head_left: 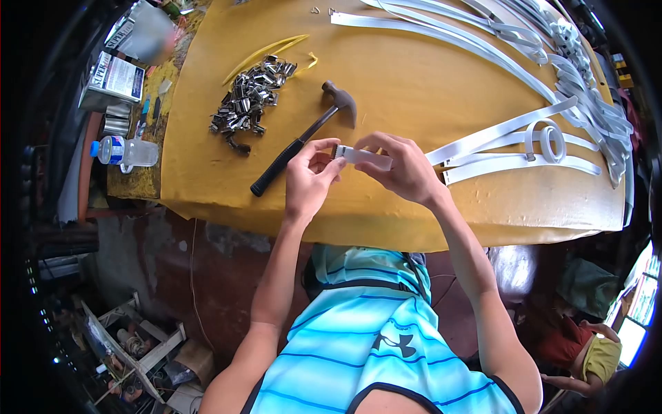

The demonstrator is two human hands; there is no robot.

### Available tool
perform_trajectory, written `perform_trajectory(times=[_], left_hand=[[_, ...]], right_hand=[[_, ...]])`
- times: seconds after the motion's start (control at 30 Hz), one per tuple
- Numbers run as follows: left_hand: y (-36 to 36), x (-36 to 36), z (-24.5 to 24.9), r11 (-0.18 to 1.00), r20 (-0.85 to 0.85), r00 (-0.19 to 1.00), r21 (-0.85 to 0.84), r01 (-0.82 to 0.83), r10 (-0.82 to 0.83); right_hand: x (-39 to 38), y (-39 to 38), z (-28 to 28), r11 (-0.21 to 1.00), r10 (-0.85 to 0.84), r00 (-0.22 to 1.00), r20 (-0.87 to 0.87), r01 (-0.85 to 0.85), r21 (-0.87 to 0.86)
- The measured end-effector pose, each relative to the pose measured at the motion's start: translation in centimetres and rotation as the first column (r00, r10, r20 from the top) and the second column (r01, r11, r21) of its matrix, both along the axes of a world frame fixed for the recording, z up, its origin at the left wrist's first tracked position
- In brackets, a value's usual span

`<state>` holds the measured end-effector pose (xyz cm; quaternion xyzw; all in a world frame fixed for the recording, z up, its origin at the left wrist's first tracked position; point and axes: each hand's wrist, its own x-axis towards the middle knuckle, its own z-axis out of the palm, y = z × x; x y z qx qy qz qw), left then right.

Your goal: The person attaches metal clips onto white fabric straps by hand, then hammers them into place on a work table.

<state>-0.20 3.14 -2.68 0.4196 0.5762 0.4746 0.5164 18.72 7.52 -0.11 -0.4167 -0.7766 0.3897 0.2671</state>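
Observation:
A short end of white strap (367,158) is stretched between my hands above the table's near edge. My left hand (308,181) pinches its left end, where a small metal buckle (339,151) shows at the fingertips. My right hand (405,170) has its fingers closed on the strap farther right. A claw hammer (298,146) with a black grip lies just beyond my left hand, its head pointing away. Past the hammer, to the left, is a heap of shiny metal buckles (247,101).
Several white straps (507,162) lie at the right, with more bundled straps (576,90) behind. Yellow strips (265,52) lie by the heap. A water bottle (127,152) and a labelled can (114,77) stand at the left. Another person (586,352) is at lower right.

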Motion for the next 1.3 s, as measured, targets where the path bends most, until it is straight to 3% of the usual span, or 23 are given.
perform_trajectory(times=[0.17,0.23,0.3,0.33,0.37,0.43,0.47,0.5,0.57,0.6,0.67,0.7,0.77,0.9,0.97,1.2,1.3], left_hand=[[0.0,-0.9,-0.9,0.993,-0.204,0.973,-0.056,0.101,-0.110],[-0.1,-1.3,-0.1,0.981,-0.585,0.803,0.064,0.184,-0.112],[0.0,-2.5,-0.1,0.901,-0.816,0.549,0.363,0.237,0.184],[0.1,-2.8,0.4,0.922,-0.863,0.455,0.336,0.194,0.219],[0.3,-3.3,0.1,0.920,-0.864,0.454,0.336,0.201,0.217],[1.0,-4.6,-1.6,0.912,-0.934,0.232,0.327,0.249,0.272],[1.4,-5.2,-2.7,0.881,-0.928,0.197,0.364,0.301,0.316],[1.4,-5.0,-2.5,0.880,-0.929,0.194,0.363,0.307,0.316],[1.3,-4.6,-1.9,0.945,-0.930,0.334,0.234,0.228,0.150],[0.9,-4.7,-1.3,0.944,-0.932,0.332,0.230,0.237,0.144],[-1.1,-4.9,0.8,0.947,-0.828,0.561,0.179,0.265,-0.001],[-2.4,-4.7,2.2,0.947,-0.830,0.557,0.166,0.273,-0.015],[-4.8,-4.3,4.8,0.940,-0.744,0.657,0.124,0.319,-0.125],[-7.0,-3.7,5.2,0.890,-0.814,0.569,0.165,0.424,-0.120],[-7.3,-3.6,2.9,0.885,-0.914,0.386,0.073,0.459,-0.124],[-8.0,-2.6,3.5,0.904,-0.846,0.532,0.191,0.381,-0.045],[-7.3,-2.8,2.3,0.914,-0.894,0.442,0.115,0.388,-0.075]], right_hand=[[1.3,0.0,-2.4,0.995,0.030,0.997,0.071,-0.036,0.093],[1.6,0.3,-2.6,0.993,0.015,0.997,0.073,-0.024,0.120],[1.8,0.5,-2.8,0.992,0.001,0.997,0.073,-0.010,0.122],[1.8,0.5,-3.0,0.993,-0.006,0.997,0.071,-0.002,0.121],[1.9,0.6,-3.2,0.991,-0.008,0.998,0.057,0.000,0.132],[1.9,0.6,-3.4,0.990,-0.012,0.999,0.041,0.006,0.144],[1.9,0.6,-3.4,0.989,-0.017,0.999,0.045,0.010,0.145],[1.8,0.5,-3.5,0.989,-0.024,0.999,0.048,0.017,0.146],[1.9,0.6,-4.0,0.989,-0.032,0.999,0.030,0.027,0.148],[2.1,0.7,-4.2,0.989,-0.028,0.999,0.019,0.025,0.147],[2.3,0.9,-4.2,0.996,-0.019,1.000,0.005,0.019,0.087],[2.4,1.0,-4.1,0.999,0.000,1.000,-0.004,0.000,0.037],[2.3,1.2,-3.9,1.000,-0.001,1.000,-0.015,0.002,0.020],[2.1,1.3,-3.3,1.000,-0.007,1.000,-0.010,0.007,-0.021],[2.2,1.3,-3.1,0.998,-0.012,1.000,-0.004,0.011,-0.069],[2.2,1.3,-3.8,0.999,-0.010,0.999,-0.050,0.008,-0.048],[2.0,1.4,-3.6,0.997,-0.027,0.999,-0.027,0.025,-0.071]])
